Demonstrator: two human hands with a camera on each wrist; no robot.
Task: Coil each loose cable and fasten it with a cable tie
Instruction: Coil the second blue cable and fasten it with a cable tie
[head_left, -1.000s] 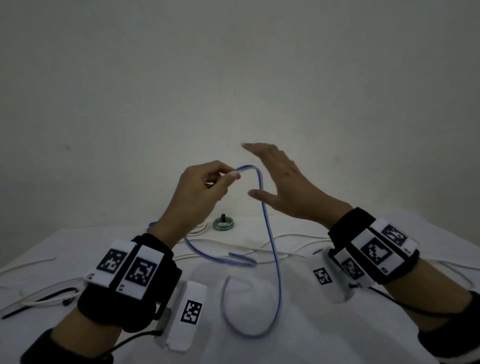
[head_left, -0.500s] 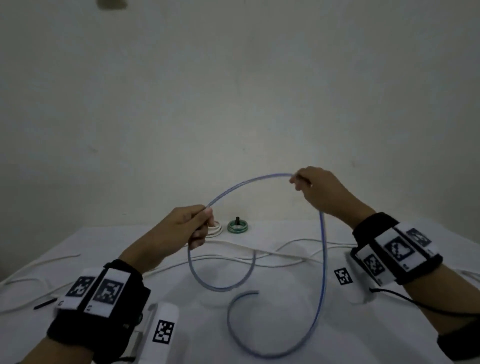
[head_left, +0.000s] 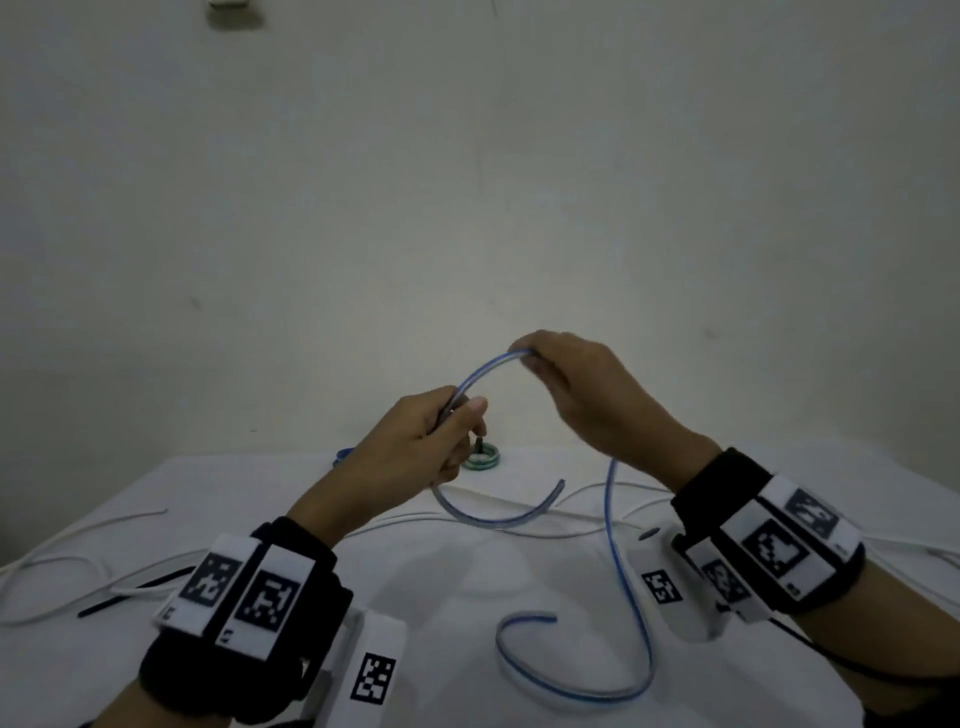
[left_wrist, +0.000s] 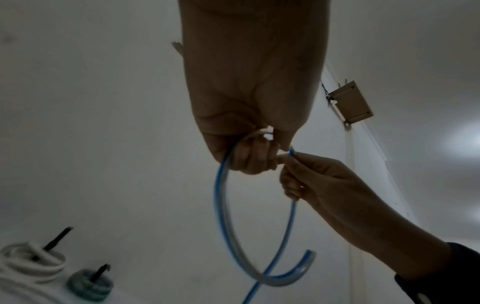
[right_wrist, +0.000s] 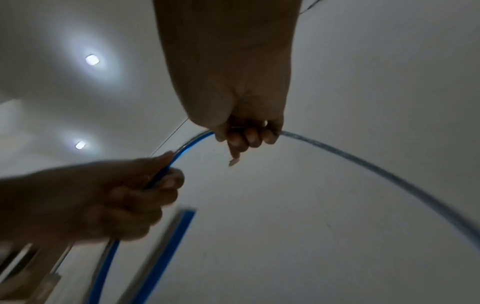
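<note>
A clear cable with a blue stripe (head_left: 631, 582) is held up over the white table (head_left: 467, 571). My left hand (head_left: 415, 447) grips it in a fist, and one free end curls below that hand (head_left: 519, 517). My right hand (head_left: 582, 384) pinches the cable a short arc further along, above and to the right. From there the cable (right_wrist: 363, 162) drops to the table and ends in a hook (head_left: 524, 621). The left wrist view shows the left hand's loop (left_wrist: 221, 205) and the right hand (left_wrist: 311, 176) close beside the left hand (left_wrist: 249, 152).
Loose white cables (head_left: 519, 525) lie across the table behind the hands. A coiled green cable (head_left: 483, 460) and a coiled white cable (left_wrist: 28, 261), each tied, sit at the table's back edge. A black cable tie (head_left: 135, 592) lies at the left. A plain wall stands behind.
My right hand went from open to pinching the cable, then swung it in towards my left hand, shortening the arc between them. My left hand kept its grip and rose slightly.
</note>
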